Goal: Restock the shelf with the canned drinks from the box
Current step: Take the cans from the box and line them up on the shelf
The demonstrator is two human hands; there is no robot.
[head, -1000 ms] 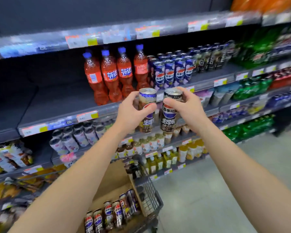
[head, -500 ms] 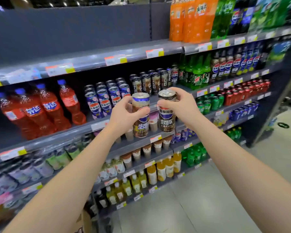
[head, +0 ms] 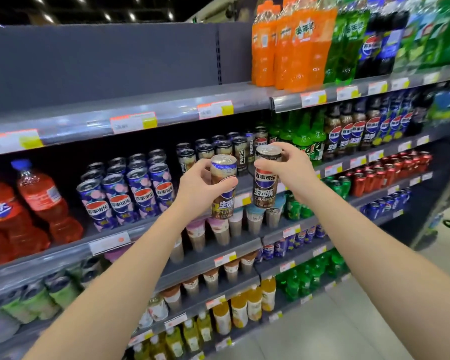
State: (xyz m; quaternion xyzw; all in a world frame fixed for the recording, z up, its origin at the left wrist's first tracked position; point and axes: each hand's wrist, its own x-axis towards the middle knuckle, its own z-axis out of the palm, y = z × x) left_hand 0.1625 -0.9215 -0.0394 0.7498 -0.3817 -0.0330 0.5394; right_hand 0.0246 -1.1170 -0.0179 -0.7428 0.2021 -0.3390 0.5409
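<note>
My left hand [head: 199, 187] grips a tall dark Pepsi can [head: 223, 172] upright in front of the shelf. My right hand [head: 291, 170] holds a second, matching dark can [head: 266, 187] beside it, slightly higher. Both cans hover in front of a group of the same dark cans [head: 218, 148] standing on the second shelf [head: 109, 242]. To the left of that group stand blue flowered Pepsi cans [head: 130, 193]. The box is out of view.
Red soda bottles [head: 37, 203] stand at the left of the same shelf, green bottles [head: 304, 136] and dark Pepsi bottles [head: 348, 133] to the right. Orange bottles [head: 289, 48] fill the top shelf. Cups and juice bottles line the lower shelves. Grey floor lies at the lower right.
The view has swung up and to the right, so the cart and box have left the frame. Both hands have carried their cans closer to the dark cans on the shelf.
</note>
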